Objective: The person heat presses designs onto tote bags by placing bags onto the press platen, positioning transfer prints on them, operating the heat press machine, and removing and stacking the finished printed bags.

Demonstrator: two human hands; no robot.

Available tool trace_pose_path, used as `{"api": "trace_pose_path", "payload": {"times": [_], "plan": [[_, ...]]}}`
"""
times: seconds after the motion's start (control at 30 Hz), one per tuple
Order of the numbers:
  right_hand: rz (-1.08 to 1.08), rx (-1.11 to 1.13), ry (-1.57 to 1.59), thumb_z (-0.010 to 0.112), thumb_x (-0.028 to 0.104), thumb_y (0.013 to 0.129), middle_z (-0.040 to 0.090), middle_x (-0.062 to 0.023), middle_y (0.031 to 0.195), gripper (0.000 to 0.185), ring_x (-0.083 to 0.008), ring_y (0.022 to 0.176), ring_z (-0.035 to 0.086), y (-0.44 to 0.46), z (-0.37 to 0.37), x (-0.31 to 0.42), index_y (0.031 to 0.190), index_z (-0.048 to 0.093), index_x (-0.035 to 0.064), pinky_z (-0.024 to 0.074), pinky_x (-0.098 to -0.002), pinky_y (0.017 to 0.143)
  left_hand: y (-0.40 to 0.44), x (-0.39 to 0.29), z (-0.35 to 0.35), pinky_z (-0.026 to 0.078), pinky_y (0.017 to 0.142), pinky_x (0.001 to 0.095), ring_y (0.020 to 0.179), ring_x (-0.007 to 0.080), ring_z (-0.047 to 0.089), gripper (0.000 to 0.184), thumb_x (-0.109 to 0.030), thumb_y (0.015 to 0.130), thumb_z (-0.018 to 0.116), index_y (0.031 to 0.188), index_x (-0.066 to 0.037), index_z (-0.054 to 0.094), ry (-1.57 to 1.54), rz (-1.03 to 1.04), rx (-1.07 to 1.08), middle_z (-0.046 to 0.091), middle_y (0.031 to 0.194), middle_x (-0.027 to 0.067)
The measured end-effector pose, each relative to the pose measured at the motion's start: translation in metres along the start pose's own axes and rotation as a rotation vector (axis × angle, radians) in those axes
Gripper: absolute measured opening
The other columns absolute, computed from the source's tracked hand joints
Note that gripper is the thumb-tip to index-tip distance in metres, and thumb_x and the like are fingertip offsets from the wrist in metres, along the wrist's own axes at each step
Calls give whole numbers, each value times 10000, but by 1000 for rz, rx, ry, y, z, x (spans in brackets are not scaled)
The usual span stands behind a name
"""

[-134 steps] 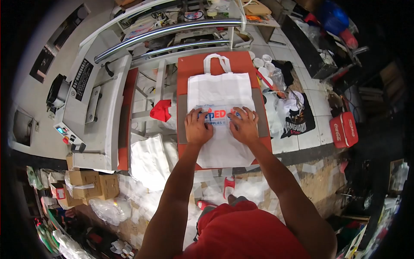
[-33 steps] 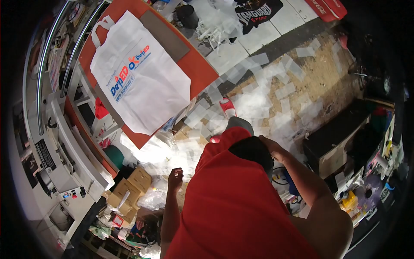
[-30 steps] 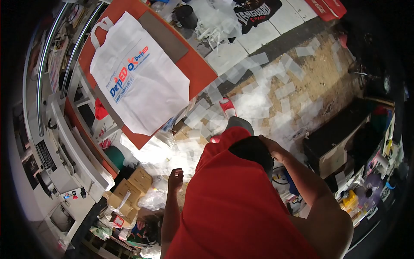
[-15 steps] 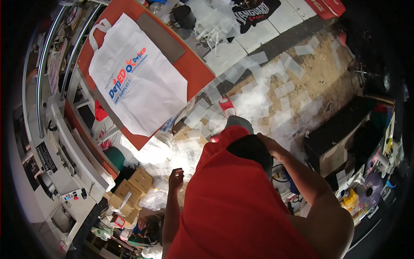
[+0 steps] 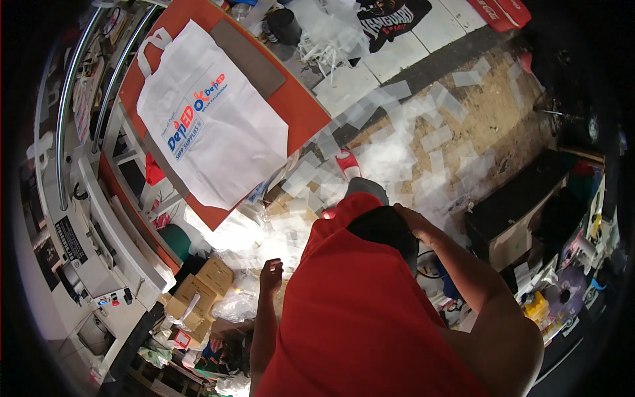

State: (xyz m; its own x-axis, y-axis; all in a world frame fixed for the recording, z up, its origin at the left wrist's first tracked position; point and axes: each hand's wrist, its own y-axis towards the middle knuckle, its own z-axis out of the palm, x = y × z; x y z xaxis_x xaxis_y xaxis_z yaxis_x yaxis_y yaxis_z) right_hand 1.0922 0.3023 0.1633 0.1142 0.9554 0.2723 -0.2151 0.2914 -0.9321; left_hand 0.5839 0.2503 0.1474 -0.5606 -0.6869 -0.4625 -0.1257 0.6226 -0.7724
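Observation:
A white bag (image 5: 221, 132) with blue and red print and a looped handle lies flat on the orange-red board (image 5: 305, 118) at the upper left. Both hands are away from it. My left hand (image 5: 271, 276) hangs beside the red shirt, its fingers curled together and nothing visible in them. At my waist, my right hand (image 5: 415, 223) rests against dark cloth (image 5: 387, 233); its fingers are partly hidden, so its grip is unclear.
A machine with a control panel (image 5: 114, 299) and metal rails (image 5: 61, 132) stands at the left. Cardboard boxes (image 5: 198, 294) sit below the board. Pale sheets (image 5: 436, 139) are scattered over the floor. A black box (image 5: 512, 198) is at the right, a red cooler (image 5: 501, 13) at the top.
Both hands have left the bag's print, where they lay 4.5 seconds ago, and are now beside my body. The view has turned and shows the whole print. Over the last second almost nothing moves.

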Motion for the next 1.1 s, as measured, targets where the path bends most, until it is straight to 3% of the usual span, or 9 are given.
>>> {"api": "trace_pose_path", "payload": {"times": [1.1], "plan": [[15,18,44,359,430,1029,626,-59,1187,513,-127,1043,575,6,-5,-5,1273,557,23,432,-270,949,1,-8,5,534,738,304,812,179,674,241,-178,934,589,1126,-32,596,7,0,4,679,996,129]]}}
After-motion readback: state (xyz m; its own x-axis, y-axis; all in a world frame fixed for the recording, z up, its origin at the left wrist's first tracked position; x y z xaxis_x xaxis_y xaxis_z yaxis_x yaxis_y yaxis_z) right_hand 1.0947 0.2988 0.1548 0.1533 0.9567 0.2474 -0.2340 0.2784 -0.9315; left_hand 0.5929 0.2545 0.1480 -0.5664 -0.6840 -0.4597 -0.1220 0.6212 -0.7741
